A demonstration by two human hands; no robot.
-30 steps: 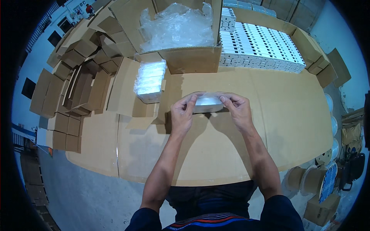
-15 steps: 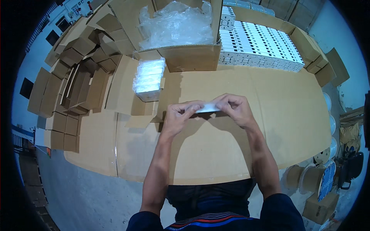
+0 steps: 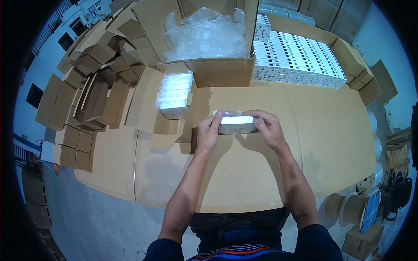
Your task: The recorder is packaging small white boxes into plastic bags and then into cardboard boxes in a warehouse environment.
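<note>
I hold a small white oblong part in a clear plastic sleeve [image 3: 236,124] between both hands over the cardboard-covered table [image 3: 305,152]. My left hand [image 3: 209,132] grips its left end, fingers folded over the sleeve's flap. My right hand [image 3: 267,127] clasps the right end. A stack of the same wrapped white parts [image 3: 175,93] sits just to the upper left of my hands.
An open carton with crumpled clear plastic [image 3: 204,35] stands behind the hands. Rows of white boxes [image 3: 300,58] fill a tray at the back right. Several folded brown cartons [image 3: 87,95] pile up on the left. Wire spools [image 3: 348,209] stand at the lower right.
Both hands have shifted slightly toward me with the wrapped part, and the left fingers now press over its left end.
</note>
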